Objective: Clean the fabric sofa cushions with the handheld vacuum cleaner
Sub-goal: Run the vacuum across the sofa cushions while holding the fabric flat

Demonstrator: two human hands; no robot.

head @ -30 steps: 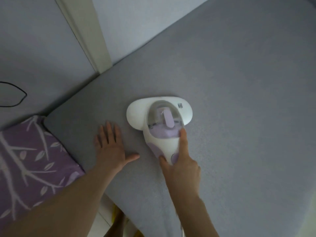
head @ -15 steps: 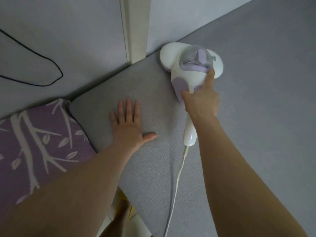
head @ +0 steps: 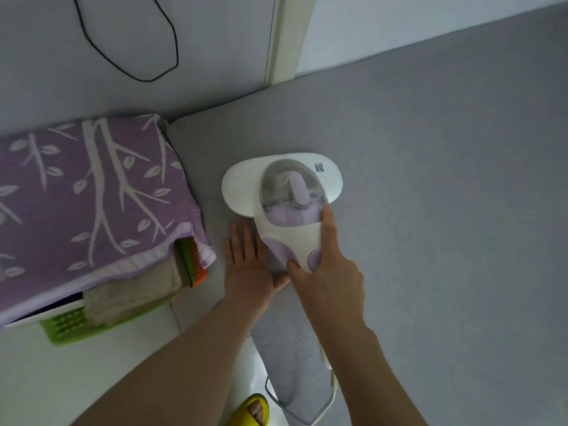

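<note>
Two hands on one cushion pass, vacuum at the near-left corner

Both hands are engaged on the grey sofa cushion (head: 430, 179), probably so the fabric stays taut while it is vacuumed. At 9 o'clock a purple leaf-print cloth (head: 92, 192) is draped over a stack, with a green basket (head: 70, 325) showing beneath it, just beside the cushion's left edge; it looks parked there to keep the seat free for cleaning. At 11 o'clock a black cable (head: 129, 69) loops across the wall. Just left of centre the left hand (head: 249, 265) is laid flat on the cushion, fingers straight and close together, thumb tucked under the vacuum handle; likely a brace against fabric creep. At centre the handheld vacuum cleaner (head: 285, 192) is set head-down on the cushion, wide white head toward 12 o'clock, so the suction face is presumably kept flush. Its handle is clamped by the right hand (head: 325, 272), fingers wrapped round the grip, forefinger stretched along the body toward the clear dust cup, probably for steering. At 6 o'clock the white power cord (head: 330, 395) hangs off the cushion's front edge, beside a foot in a yellow slipper (head: 255, 408). Cushion surface toward 3 o'clock seems not yet covered.
</note>
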